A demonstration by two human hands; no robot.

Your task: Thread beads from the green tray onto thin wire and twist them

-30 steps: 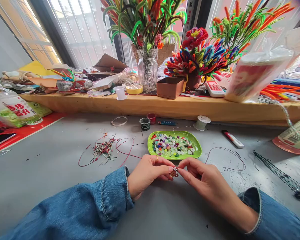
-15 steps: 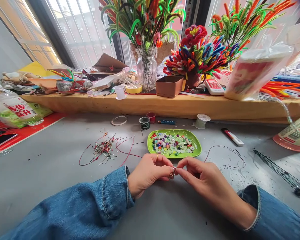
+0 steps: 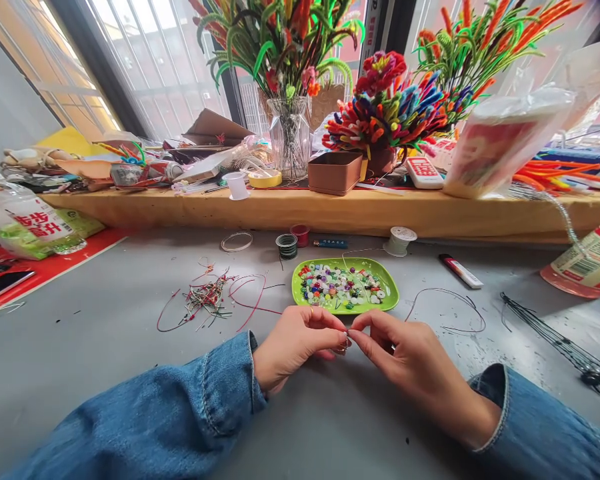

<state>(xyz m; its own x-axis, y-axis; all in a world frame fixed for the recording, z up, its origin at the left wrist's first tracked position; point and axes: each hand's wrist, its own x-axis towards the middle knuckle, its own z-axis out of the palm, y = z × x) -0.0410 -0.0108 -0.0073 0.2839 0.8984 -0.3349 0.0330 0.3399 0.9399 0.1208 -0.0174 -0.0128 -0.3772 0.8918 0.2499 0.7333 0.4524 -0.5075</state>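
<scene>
My left hand (image 3: 300, 340) is closed in a pinch on a small shiny piece (image 3: 344, 345), mostly hidden by the fingertips; it may be a beaded loop. The thumb and index finger of my right hand (image 3: 405, 347) are pressed together at the same spot, touching or nearly touching the left fingertips. What they pinch is too small to make out. Just beyond both hands lies a green tray (image 3: 296, 293) holding many mixed beads (image 3: 330, 283). A white thread runs from a white spool (image 3: 400, 241) into the tray.
Cut cord scraps (image 3: 207, 297) lie left of the tray. Behind it are a dark green spool (image 3: 287, 247), a red spool (image 3: 300, 235) and a blue lighter (image 3: 330, 244). To the right are a black-and-white lighter (image 3: 460, 271), dark beaded cords (image 3: 560, 343) and a bottle (image 3: 587, 263).
Both hands stay together in the same pinch, with only slight finger movement; the right hand has shifted a little left. The whole view has moved slightly.
</scene>
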